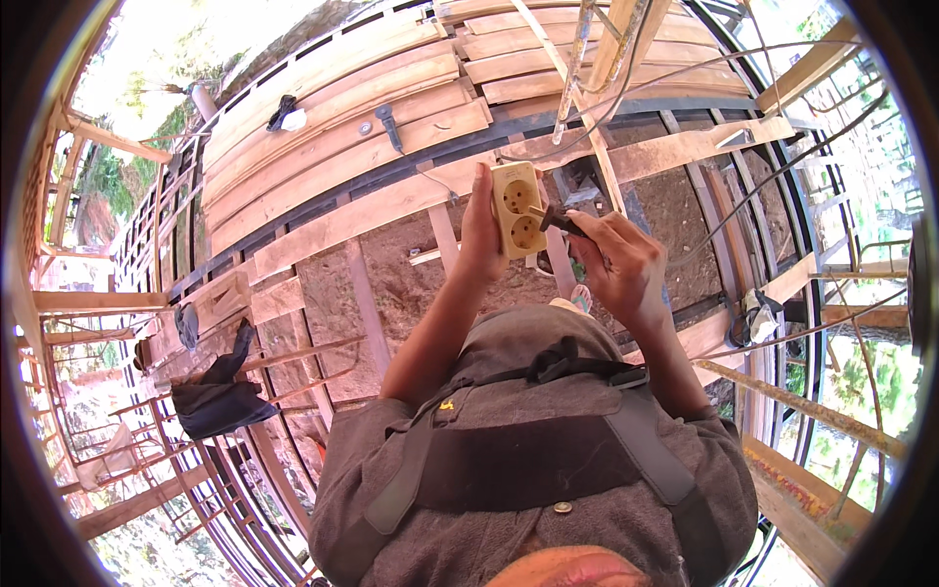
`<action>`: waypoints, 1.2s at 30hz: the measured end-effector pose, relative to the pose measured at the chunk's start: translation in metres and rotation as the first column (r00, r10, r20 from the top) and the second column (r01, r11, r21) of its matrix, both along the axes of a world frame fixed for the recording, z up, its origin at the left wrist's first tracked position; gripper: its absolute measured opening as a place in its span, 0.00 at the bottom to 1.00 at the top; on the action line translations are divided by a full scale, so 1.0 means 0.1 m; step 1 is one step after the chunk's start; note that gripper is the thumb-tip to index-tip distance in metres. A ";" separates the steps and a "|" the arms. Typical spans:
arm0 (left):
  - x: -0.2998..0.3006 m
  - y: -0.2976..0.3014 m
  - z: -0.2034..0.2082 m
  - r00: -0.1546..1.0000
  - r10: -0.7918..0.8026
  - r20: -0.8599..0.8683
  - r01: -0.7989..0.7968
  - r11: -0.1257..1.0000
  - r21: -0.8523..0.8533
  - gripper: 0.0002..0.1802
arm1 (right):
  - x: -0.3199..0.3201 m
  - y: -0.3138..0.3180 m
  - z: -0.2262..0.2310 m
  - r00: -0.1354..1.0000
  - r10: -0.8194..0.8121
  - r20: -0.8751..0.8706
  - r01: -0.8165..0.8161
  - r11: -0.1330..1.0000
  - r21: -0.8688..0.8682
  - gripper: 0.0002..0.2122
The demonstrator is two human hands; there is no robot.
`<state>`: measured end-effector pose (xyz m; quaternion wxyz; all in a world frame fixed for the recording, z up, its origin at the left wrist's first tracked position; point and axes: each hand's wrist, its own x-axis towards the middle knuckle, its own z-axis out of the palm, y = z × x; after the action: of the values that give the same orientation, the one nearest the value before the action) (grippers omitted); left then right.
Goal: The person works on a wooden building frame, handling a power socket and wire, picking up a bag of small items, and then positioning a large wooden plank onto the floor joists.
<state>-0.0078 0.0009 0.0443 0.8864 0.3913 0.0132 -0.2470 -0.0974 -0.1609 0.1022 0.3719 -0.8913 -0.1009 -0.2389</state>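
Note:
My left hand (481, 225) grips a cream double socket block (516, 191) by its left side, its two round outlets facing up toward me. My right hand (626, 256) is closed on a dark plug (558, 219). A light-coloured prong of the plug points at the block, between the two outlets. Whether it touches the block I cannot tell. A thin cable (699, 252) trails away to the right from behind my right hand. Both hands are held out in front of my chest.
Long wooden planks (333, 127) lie on a dark metal frame ahead. On them rest a dark long-bodied tool (389, 128), a small disc (366, 128) and a black cloth item (282, 112). Open joists show soil (391, 264) below. Dark clothing (220, 396) hangs at left; slanted poles (577, 68) stand ahead.

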 end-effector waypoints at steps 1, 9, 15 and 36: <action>0.00 0.01 -0.04 1.000 0.005 -0.005 -0.005 1.000 0.025 0.38 | 0.01 0.00 0.01 1.000 -0.014 0.027 0.018 0.992 -0.126 0.12; -0.02 -0.03 -0.05 0.998 0.030 0.058 -0.038 0.991 0.131 0.34 | 0.07 -0.04 0.01 0.983 -0.012 0.186 0.058 0.968 -0.246 0.14; -0.06 -0.03 0.06 0.988 0.044 0.149 -0.062 0.991 0.120 0.32 | 0.07 -0.05 -0.02 0.968 -0.021 0.249 0.086 0.964 -0.252 0.15; 0.07 -0.15 -0.22 0.917 -0.069 0.392 -0.184 0.799 0.572 0.21 | 0.03 -0.04 0.04 0.993 -0.113 0.022 0.114 0.936 -0.332 0.10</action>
<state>-0.0010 -0.0144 0.0224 0.7087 0.6913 -0.0757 -0.1187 -0.0947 -0.1647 0.1067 0.2014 -0.9454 -0.0886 -0.2405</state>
